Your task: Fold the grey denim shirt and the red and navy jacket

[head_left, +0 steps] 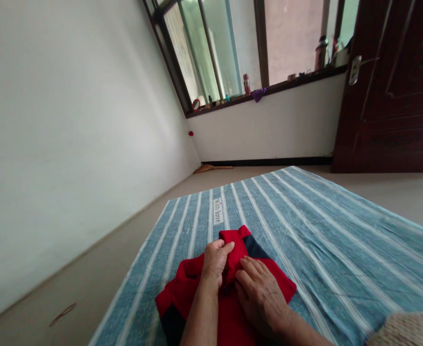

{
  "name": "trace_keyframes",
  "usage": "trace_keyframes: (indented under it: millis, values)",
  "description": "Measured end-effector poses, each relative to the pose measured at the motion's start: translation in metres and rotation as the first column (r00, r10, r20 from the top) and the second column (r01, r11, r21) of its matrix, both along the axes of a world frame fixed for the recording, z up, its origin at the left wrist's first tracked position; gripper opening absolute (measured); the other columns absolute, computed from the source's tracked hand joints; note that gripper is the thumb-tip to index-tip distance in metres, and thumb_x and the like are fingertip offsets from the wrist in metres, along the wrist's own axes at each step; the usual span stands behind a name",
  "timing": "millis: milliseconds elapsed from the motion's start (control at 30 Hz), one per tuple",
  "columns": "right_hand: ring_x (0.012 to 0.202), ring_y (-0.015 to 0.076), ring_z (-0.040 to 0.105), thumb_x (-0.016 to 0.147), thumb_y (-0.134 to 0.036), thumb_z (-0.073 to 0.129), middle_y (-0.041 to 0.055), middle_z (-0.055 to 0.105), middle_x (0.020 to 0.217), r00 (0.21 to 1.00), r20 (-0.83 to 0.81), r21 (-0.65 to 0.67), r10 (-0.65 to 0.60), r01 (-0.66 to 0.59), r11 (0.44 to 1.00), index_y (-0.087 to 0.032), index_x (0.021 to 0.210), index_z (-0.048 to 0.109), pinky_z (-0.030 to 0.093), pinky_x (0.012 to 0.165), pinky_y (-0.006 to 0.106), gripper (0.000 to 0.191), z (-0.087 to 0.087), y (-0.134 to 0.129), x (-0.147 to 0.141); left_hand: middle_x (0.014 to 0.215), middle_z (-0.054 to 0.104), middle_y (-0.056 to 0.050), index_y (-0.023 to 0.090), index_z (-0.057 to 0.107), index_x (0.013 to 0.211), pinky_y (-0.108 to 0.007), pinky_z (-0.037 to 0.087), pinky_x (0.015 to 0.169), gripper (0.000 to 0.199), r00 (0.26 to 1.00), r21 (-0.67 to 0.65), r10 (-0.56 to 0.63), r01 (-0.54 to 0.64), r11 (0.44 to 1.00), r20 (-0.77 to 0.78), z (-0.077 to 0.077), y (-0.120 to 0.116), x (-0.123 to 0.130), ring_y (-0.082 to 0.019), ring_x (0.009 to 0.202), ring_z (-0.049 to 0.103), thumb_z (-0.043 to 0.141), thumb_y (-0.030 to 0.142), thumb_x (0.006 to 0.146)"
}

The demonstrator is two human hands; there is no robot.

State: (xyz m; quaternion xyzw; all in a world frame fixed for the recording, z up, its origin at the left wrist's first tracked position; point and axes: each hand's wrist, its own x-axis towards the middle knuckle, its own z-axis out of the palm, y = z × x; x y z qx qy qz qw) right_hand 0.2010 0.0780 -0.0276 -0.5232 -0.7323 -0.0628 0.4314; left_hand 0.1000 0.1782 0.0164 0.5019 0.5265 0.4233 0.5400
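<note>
A red jacket (190, 288) with dark navy panels lies bunched on the blue-and-white striped cloth (287, 211) in front of me. Its raised collar part is pinched by my left hand (215, 262), thumb on top and fingers closed round the fabric. My right hand (262, 293) rests on the jacket just right of the collar, fingers stretched over the red fabric. A small dark spot, perhaps a zip, shows between the hands. The jacket's lower part is partly hidden by my forearms and cut off by the frame.
A "With love" label (217, 211) is on the striped cloth. Beige knobbly fabric (406, 329) sits at the lower right. Beyond are a white wall (70, 120), a broom (211, 167) on the floor, a windowsill (279, 90) with bottles, and a dark red door (395, 105).
</note>
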Motion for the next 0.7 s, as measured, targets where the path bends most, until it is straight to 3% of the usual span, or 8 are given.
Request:
trace_keyframes:
  millis: [400,700]
  values:
    - [0.091,0.0213,0.058,0.088,-0.011,0.041,0.0075,0.062,0.097,0.999,-0.042,0.102,-0.001,0.005,0.995,-0.02,0.087,0.055,0.048,0.085,0.037,0.017,-0.006,0.006,-0.002,0.051,0.052,0.005,0.017,0.051,0.063,-0.019,0.029,0.043,0.028,0.968,-0.027,-0.184,0.182,0.983,-0.169,0.024,-0.012,-0.011,-0.008,0.043,0.043,0.072,0.035,0.058]
    - [0.083,0.0211,0.057,0.091,-0.011,0.034,0.0071,0.062,0.089,1.0,-0.01,0.26,-0.01,0.012,0.965,-0.019,0.092,0.055,0.046,0.077,0.037,0.022,0.001,0.004,-0.004,0.057,0.052,0.004,0.017,0.049,0.062,-0.021,0.032,0.05,0.027,0.905,0.038,-0.219,0.25,0.968,-0.365,0.017,-0.022,-0.023,-0.012,0.056,0.048,0.071,0.032,0.058]
